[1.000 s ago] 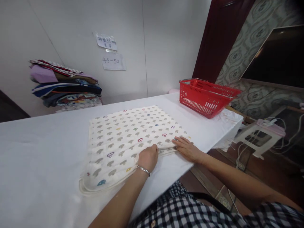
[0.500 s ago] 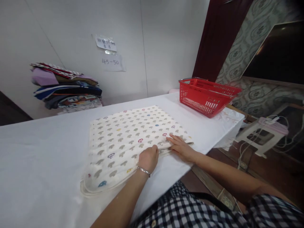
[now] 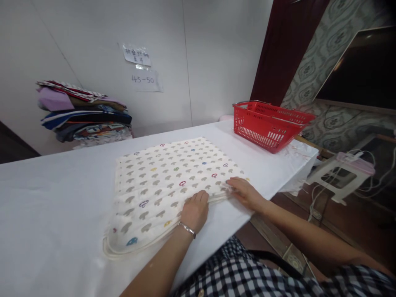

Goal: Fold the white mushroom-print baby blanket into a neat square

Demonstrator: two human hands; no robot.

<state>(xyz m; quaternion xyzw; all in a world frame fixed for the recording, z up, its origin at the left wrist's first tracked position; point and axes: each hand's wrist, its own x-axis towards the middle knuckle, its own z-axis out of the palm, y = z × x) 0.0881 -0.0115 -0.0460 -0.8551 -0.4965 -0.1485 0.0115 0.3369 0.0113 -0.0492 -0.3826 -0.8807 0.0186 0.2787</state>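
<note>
A folded white cloth (image 3: 161,181) printed with small grey and coloured mushrooms lies on the white table (image 3: 55,198). My left hand (image 3: 194,210), with a bracelet at the wrist, rests on the cloth's near edge with its fingers stretched flat. To its right, my right hand (image 3: 244,190) lies flat on the cloth's near right corner, fingers pointing left.
A red plastic basket (image 3: 269,126) stands at the table's far right corner. A pile of folded fabrics (image 3: 83,113) sits at the back left against the wall. Two paper notes (image 3: 140,68) hang on the wall. A white stool (image 3: 342,175) with cables stands on the floor to the right.
My left hand has gone from curled on the cloth's edge to lying flat. My right hand slid slightly right along the near edge.
</note>
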